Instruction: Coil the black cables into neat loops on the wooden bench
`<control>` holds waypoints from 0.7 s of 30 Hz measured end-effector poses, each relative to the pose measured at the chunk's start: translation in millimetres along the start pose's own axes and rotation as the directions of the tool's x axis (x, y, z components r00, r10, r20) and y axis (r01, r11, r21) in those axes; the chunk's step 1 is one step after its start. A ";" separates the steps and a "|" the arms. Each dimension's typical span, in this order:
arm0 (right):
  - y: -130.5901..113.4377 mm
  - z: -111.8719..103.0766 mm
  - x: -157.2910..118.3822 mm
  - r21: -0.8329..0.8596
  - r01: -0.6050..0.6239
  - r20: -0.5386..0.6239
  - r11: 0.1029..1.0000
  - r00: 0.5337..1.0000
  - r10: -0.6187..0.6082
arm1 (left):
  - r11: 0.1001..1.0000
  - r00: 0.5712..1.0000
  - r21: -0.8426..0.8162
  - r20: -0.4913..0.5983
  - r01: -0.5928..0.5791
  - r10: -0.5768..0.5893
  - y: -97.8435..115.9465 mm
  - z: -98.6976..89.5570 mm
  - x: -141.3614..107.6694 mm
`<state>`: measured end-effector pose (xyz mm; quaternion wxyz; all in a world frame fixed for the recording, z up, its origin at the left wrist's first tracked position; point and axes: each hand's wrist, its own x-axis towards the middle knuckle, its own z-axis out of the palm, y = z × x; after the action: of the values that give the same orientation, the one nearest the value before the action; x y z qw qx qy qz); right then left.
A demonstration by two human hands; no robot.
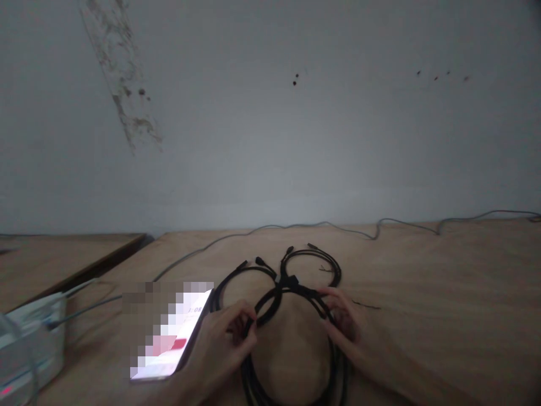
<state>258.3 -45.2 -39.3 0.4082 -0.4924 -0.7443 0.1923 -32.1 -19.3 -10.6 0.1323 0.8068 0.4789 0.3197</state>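
Observation:
Several coils of black cable [270, 299] lie on a light wooden table [422, 282], gathered at a dark tie or knot [291, 282]. My left hand [232, 332] pinches the near-left loop between thumb and fingers. My right hand [342, 321] grips the same bundle at its right side, fingers curled over the cable. Connector ends [260, 261] stick out at the far side of the loops. The lowest loop runs out of the bottom of the picture, so its end is hidden.
A phone [169, 332], its screen pixelated, lies just left of my left hand. A white box with cables [34, 344] stands at the lower left. A thin grey cable [296, 226] runs along the table's back edge against the wall, and a second table [63, 265] lies at the left.

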 end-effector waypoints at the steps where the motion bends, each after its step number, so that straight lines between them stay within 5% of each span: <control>1: 4.3 -2.0 1.2 0.012 -0.010 -0.012 1.000 1.000 0.010 | 1.000 0.999 0.011 -0.031 0.012 -0.011 -3.7 -0.7 3.0; 5: 30.3 -18.6 11.1 -0.129 -0.013 -0.166 0.992 0.986 -0.008 | 0.983 0.996 0.171 -0.068 0.065 -0.054 -17.3 -5.9 15.5; 10: 56.6 -36.3 22.4 -0.323 -0.040 -0.101 0.945 0.995 0.008 | 0.958 0.997 0.281 0.020 0.062 -0.070 -24.6 -8.7 21.2; 16: 58.5 -29.0 22.7 -0.246 0.005 0.045 0.969 0.999 0.007 | 0.950 0.991 0.284 -0.007 -0.128 0.135 -17.2 -7.7 17.0; 21: 55.5 -27.8 24.1 -0.246 0.027 0.062 0.969 0.998 -0.012 | 0.951 0.943 0.147 0.237 -0.272 0.233 -1.8 -9.6 6.5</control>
<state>308.0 -2.5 -50.9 0.3230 -0.5260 -0.7792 0.1088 -37.4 -13.7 -1.7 0.0689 0.9003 0.3804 0.2002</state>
